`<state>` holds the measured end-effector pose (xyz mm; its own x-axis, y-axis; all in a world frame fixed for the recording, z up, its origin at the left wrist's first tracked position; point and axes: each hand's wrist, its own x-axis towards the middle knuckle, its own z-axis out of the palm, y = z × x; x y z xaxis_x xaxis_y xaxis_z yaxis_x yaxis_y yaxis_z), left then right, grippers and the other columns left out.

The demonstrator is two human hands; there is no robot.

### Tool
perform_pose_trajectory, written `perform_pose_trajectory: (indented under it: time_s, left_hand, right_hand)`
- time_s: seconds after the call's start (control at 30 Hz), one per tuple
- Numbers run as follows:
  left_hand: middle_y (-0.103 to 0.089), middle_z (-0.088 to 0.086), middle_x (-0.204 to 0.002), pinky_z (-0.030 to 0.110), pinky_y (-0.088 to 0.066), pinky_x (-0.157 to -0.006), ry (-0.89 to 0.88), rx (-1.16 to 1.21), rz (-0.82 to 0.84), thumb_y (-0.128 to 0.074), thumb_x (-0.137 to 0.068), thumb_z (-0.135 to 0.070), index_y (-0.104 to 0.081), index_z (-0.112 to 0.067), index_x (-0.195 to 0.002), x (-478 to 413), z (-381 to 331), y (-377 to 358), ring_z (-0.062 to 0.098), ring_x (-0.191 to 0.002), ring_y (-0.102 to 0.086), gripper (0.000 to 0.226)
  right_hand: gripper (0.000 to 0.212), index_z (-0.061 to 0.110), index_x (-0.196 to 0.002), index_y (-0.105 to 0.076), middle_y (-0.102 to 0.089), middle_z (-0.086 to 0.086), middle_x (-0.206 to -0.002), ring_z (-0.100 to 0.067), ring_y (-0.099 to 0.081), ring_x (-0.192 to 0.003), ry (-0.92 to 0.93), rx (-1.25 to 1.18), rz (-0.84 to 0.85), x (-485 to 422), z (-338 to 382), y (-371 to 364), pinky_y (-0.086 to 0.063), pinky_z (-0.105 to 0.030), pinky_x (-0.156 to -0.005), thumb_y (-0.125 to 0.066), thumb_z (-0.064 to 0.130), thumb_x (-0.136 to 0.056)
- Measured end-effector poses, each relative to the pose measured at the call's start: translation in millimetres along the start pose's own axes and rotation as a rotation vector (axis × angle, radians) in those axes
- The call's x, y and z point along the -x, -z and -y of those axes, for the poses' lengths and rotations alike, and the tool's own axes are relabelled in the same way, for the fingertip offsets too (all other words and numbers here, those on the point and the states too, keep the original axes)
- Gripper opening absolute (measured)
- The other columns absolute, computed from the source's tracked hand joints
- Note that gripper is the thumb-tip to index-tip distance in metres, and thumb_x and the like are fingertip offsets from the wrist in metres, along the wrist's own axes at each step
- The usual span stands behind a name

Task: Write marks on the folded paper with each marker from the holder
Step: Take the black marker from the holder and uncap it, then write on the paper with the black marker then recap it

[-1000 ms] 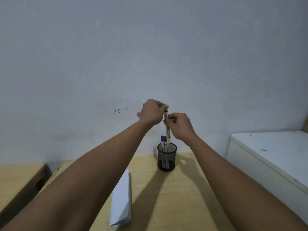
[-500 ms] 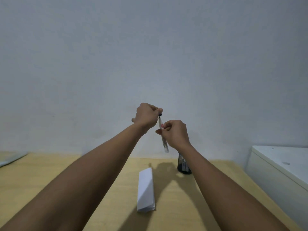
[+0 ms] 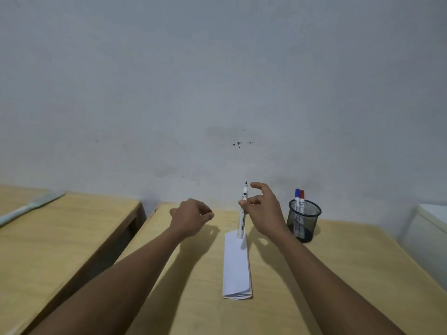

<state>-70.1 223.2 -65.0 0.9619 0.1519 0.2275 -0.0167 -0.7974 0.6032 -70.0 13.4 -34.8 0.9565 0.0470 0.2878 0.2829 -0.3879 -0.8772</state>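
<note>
My right hand holds a white marker upright with its bare black tip pointing up, just above the far end of the folded white paper that lies on the wooden table. My left hand hovers left of the marker with its fingers curled closed; what it holds, if anything, is hidden. A black mesh holder stands right of my right hand, with a blue-capped marker and a red-capped marker in it.
A second wooden table stands to the left across a narrow gap, with a pale flat object on it. A white cabinet is at the far right. A grey wall rises behind the tables.
My hands have come apart and dropped toward the table. The marker's black tip is now bare, and my right hand alone holds it. The view has swung, bringing the holder into sight at right.
</note>
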Motion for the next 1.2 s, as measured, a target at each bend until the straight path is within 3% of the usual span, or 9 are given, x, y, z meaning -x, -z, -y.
perform_pose_trajectory:
  time_s: [0.13,0.3,0.43,0.53,0.67,0.73,0.87,1.0,1.2]
  left_hand:
    - [-0.075,-0.015,-0.093,0.038,-0.029,-0.084,0.011,-0.076,0.045,-0.067,-0.085,-0.038,-0.076,-0.032,-0.087,7,22,-17,0.011,-0.096,-0.064,0.01]
    - [-0.071,-0.017,-0.085,0.037,-0.026,-0.083,0.015,-0.105,0.042,-0.064,-0.083,-0.037,-0.072,-0.033,-0.078,12,31,-25,0.013,-0.093,-0.06,0.011]
    - [-0.072,-0.015,-0.091,0.039,-0.03,-0.086,0.011,-0.097,0.05,-0.064,-0.085,-0.039,-0.074,-0.031,-0.088,11,38,-27,0.013,-0.097,-0.064,0.013]
    - [-0.066,-0.011,-0.111,0.043,-0.031,-0.095,0.026,-0.07,0.021,-0.063,-0.083,-0.052,-0.063,-0.029,-0.12,15,40,-32,0.013,-0.107,-0.06,0.043]
    - [-0.051,-0.009,-0.117,0.043,-0.032,-0.092,-0.27,-0.151,-0.259,-0.052,-0.082,-0.062,-0.053,-0.031,-0.115,48,25,-34,0.013,-0.103,-0.049,0.045]
    - [-0.052,-0.013,-0.122,0.043,-0.031,-0.096,-0.458,-0.201,-0.071,-0.053,-0.083,-0.065,-0.055,-0.035,-0.117,66,14,-34,0.011,-0.108,-0.045,0.046]
    - [-0.035,-0.012,-0.155,0.047,-0.021,-0.104,-0.476,-0.319,0.287,-0.04,-0.086,-0.075,-0.032,-0.039,-0.148,79,16,-44,0.016,-0.136,-0.029,0.072]
    - [-0.029,-0.013,-0.159,0.05,-0.018,-0.105,-0.475,-0.395,0.332,-0.034,-0.085,-0.079,-0.031,-0.041,-0.149,80,23,-49,0.018,-0.14,-0.024,0.075]
    - [-0.024,-0.017,-0.16,0.057,-0.012,-0.112,-0.441,-0.387,0.339,-0.035,-0.073,-0.09,-0.031,-0.043,-0.148,79,25,-53,0.014,-0.141,-0.019,0.088]
  right_hand:
    - [0.026,0.022,-0.11,-0.053,-0.075,-0.006,-0.087,-0.025,-0.074,-0.08,-0.002,-0.022,0.038,0,-11,-3,-0.051,-0.031,-0.072,-0.07,0.016,-0.09]
    - [0.009,0.02,-0.09,-0.066,-0.072,-0.003,-0.087,-0.018,-0.072,-0.069,-0.008,-0.04,0.075,-5,-21,-9,-0.055,-0.034,-0.079,-0.069,0.012,-0.091]
    - [0.008,0.019,-0.093,-0.071,-0.074,-0.005,-0.088,-0.014,-0.072,-0.067,-0.035,-0.127,0.077,-5,-29,-10,-0.052,-0.025,-0.068,-0.068,0.012,-0.093]
    - [0.019,0.012,-0.106,-0.074,-0.073,-0.005,-0.094,-0.007,-0.07,-0.063,-0.115,-0.279,0.051,-4,-28,-8,-0.045,-0.015,-0.059,-0.056,0.008,-0.1]
    - [0.029,0.018,-0.117,-0.07,-0.074,-0.003,-0.097,-0.013,-0.072,-0.076,-0.28,-0.624,0.113,-5,-28,-6,-0.044,-0.03,-0.071,-0.053,0.003,-0.098]
    - [0.028,0.018,-0.12,-0.065,-0.072,-0.002,-0.093,-0.015,-0.07,-0.077,-0.267,-0.632,0.152,-4,-31,-8,-0.046,-0.031,-0.069,-0.064,0.005,-0.095]
    - [0.014,0.007,-0.104,-0.06,-0.067,-0.008,-0.077,-0.018,-0.063,-0.06,-0.177,-0.422,0.206,0,-37,-24,-0.047,-0.029,-0.055,-0.063,0.019,-0.098]
    - [0.023,0.01,-0.083,-0.064,-0.062,-0.006,-0.068,-0.018,-0.053,-0.054,-0.158,-0.276,0.227,-2,-52,-45,-0.043,-0.031,-0.049,-0.063,0.028,-0.098]
    - [0.023,0.005,-0.081,-0.063,-0.067,0.006,-0.062,-0.001,-0.059,-0.048,-0.112,-0.133,0.077,-6,-81,-55,-0.048,-0.02,-0.053,-0.06,0.02,-0.099]
